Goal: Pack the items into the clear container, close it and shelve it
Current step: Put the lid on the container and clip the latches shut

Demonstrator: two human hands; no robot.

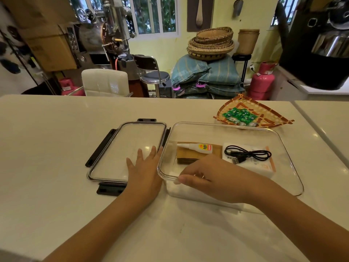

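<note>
woven tray (264, 112) of green packets (239, 114), pink gas cylinder (261, 83), stacked baskets (211, 43)

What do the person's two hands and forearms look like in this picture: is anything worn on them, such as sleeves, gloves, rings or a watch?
Both are bare. The left hand and the right hand wear no gloves, and no rings show on the visible fingers. Neither wrist carries a watch or band. Both forearms are uncovered down to the bottom edge of the picture, with no sleeve in view. The fingernails look short and unpainted.

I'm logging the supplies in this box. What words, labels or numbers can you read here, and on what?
"502": yellow label on the glue bottle.
Red strip beside it: too blurred to read.
White packet under the cable: print too faint.
Green packets in the basket: too small.
</note>
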